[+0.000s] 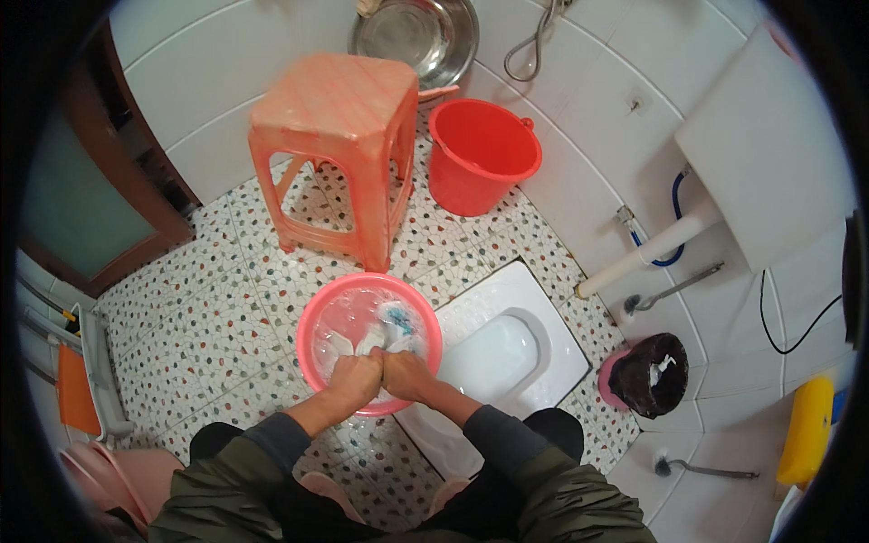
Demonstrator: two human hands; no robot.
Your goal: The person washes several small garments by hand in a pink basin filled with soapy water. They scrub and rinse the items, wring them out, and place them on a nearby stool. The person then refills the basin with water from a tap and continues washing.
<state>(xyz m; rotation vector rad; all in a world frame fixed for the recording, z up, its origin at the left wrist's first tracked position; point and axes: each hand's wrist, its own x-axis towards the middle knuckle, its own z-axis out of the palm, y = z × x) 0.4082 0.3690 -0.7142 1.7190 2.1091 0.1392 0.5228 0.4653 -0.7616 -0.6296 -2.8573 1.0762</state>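
A round pink basin (306,330) of sudsy water stands on the floor before me. Over its near part, my left hand (356,380) and my right hand (407,374) are pressed side by side, fingers closed around a wet white cloth (370,340). Part of the cloth comes out ahead of my fists and trails down to the water. A blue-patterned patch of fabric (396,317) lies at the right inside the basin; whether it belongs to the same cloth I cannot tell. My fists hide the gripped part.
A squat toilet (559,342) adjoins the basin on the right. Beyond the basin stand an orange plastic stool (335,100) and a red bucket (484,154). A bin with a black bag (659,385) is at right, a pink tub (145,480) at lower left. A metal bowl (416,41) leans at the back.
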